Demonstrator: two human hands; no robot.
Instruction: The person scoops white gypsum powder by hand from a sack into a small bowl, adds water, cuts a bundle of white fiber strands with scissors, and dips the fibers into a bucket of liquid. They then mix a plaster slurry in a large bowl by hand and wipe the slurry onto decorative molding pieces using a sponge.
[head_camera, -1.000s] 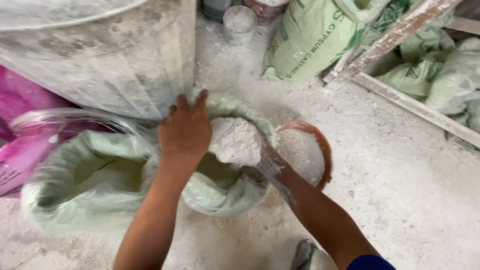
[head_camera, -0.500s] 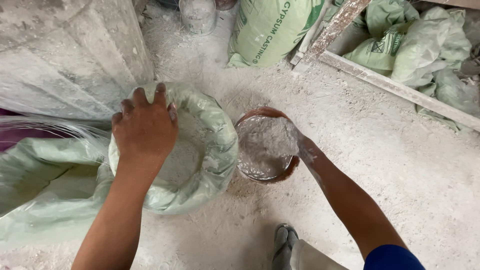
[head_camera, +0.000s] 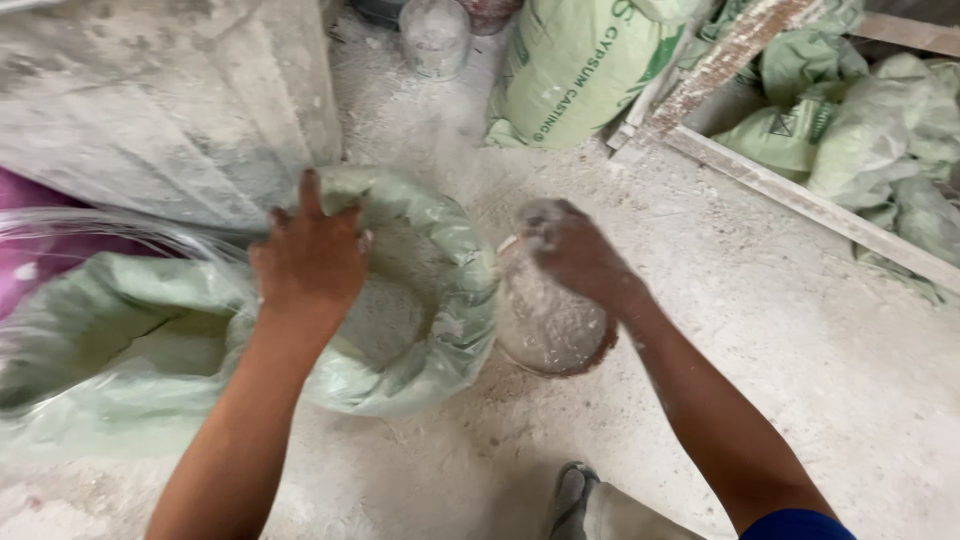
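Dusty floor: left hand (head_camera: 310, 255) grips sack rim (head_camera: 450, 250); right hand (head_camera: 570, 250) clenched above bowl (head_camera: 545, 330).

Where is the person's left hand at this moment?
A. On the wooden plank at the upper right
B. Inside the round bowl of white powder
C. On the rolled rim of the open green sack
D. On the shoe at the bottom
C: the left hand grips the rolled rim of the open green sack, while the powder-covered right hand is over the bowl.

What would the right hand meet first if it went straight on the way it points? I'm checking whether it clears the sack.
Probably the rolled rim of the open sack: the right hand points left over the bowl, though depth is unclear.
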